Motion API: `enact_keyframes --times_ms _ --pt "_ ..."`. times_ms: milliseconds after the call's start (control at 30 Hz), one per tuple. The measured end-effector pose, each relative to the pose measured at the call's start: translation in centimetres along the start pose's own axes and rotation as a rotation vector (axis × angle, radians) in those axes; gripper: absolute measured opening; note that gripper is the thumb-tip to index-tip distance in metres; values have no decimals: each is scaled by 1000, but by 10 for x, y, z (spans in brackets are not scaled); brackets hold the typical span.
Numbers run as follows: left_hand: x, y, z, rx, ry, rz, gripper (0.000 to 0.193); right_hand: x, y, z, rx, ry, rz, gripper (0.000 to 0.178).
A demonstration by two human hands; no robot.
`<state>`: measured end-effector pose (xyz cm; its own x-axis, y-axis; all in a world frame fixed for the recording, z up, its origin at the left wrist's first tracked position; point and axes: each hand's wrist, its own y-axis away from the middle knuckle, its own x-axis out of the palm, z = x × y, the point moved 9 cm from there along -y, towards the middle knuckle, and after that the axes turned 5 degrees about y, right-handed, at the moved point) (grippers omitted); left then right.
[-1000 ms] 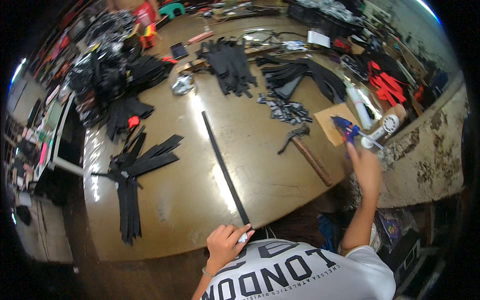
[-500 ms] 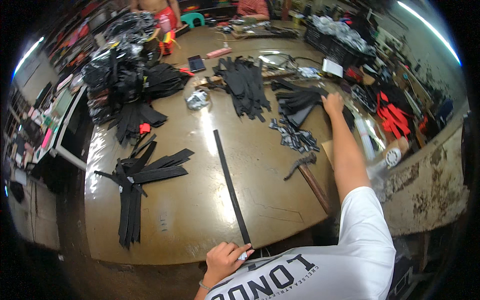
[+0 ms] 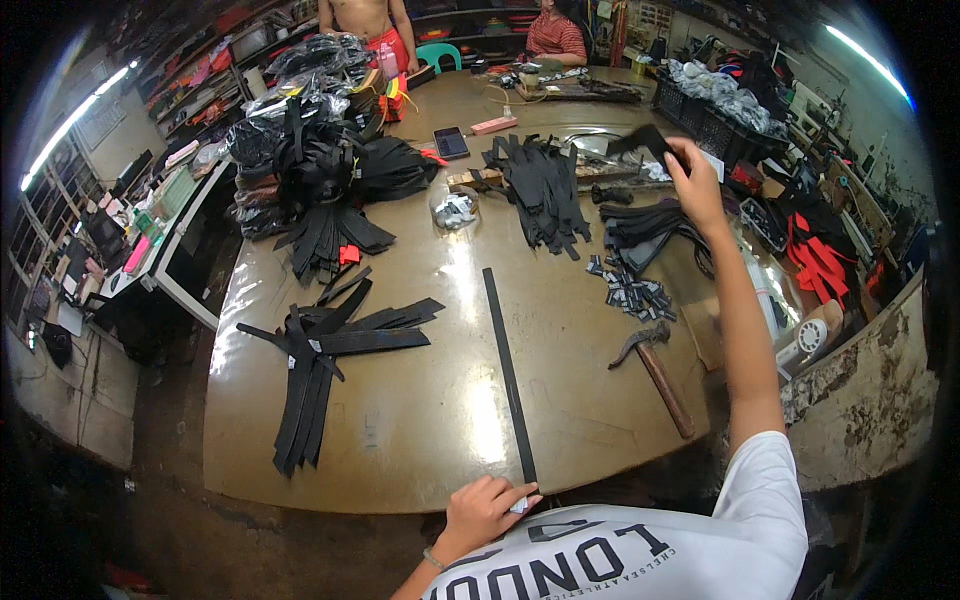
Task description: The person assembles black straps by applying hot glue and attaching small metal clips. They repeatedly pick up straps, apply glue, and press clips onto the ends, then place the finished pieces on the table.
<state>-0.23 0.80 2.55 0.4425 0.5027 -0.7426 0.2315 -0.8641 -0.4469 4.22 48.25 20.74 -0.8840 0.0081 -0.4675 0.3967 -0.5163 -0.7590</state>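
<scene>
At the table's near edge my left hand (image 3: 485, 512) is closed on the near end of a long black strap (image 3: 508, 370). A small whitish piece shows by its fingertips. The strap lies nearly straight, pointing away from me. My right arm is stretched out to the far right, and my right hand (image 3: 697, 188) grips a folded black strip (image 3: 648, 140) held up above the table. Below that hand is a pile of black strips (image 3: 650, 228). Small grey-and-black pieces (image 3: 630, 290) lie just nearer. A hammer (image 3: 660, 380) with a wooden handle rests closer to me.
Crossed black straps (image 3: 310, 350) lie at left, beneath a tall heap of wrapped black goods (image 3: 320, 150). Another strip pile (image 3: 545, 190) sits mid-table beside a clear bag (image 3: 455, 208). A phone (image 3: 451, 143), a black crate (image 3: 700, 110) and two people are farther off.
My right hand has come up from the pile at right with a black strip in it. My left hand stays on the strap's near end. The whole view has shifted.
</scene>
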Motion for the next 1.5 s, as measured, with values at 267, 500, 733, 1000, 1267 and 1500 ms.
enact_keyframes --times_ms 267,500,733,1000,1267,1500 --pt "2 3 2 -41 10 7 18 26 104 181 69 -659 415 28" --pt "-2 -1 -1 -18 13 -25 19 124 271 170 492 -324 715 29" --pt "-1 -1 0 -14 13 -40 19 111 292 180 187 -120 588 24" --pt "-1 -1 2 -36 36 -57 21 107 299 169 236 -158 609 23" --pt "-1 -1 1 -21 22 -58 21 107 296 179 116 -101 546 23" --pt "-1 -3 -1 -34 25 -25 21 113 301 187 28 65 657 32"
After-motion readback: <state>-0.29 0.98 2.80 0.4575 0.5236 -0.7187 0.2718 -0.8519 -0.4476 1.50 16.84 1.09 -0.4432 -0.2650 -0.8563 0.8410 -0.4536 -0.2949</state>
